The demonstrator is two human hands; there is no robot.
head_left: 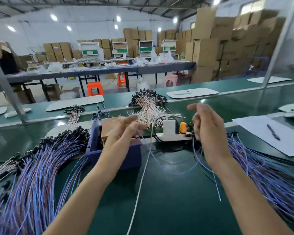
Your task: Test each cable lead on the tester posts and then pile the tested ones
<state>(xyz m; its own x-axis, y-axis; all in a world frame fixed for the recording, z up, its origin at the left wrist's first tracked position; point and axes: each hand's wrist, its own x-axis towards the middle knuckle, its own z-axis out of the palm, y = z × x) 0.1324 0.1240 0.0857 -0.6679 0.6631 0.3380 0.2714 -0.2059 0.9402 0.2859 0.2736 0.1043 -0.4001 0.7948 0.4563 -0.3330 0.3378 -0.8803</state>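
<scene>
My left hand (124,131) hovers over the tester (114,155), a blue box topped with a brown board, and pinches one end of a thin blue cable lead (175,172). The lead sags in a loop over the green mat to my right hand (207,128). That hand grips the black connector ends of a few leads, whose blue wires hang down from it. A large pile of blue-purple leads (32,167) lies left of the tester. Another pile (270,175) fans out at the right.
A white power strip (170,137) with a white adapter and an orange plug (182,127) sits behind my hands; its white cord (139,184) runs toward me. A bundle of pink-white leads (149,111) lies beyond. Paper with a pen (273,133) lies at right.
</scene>
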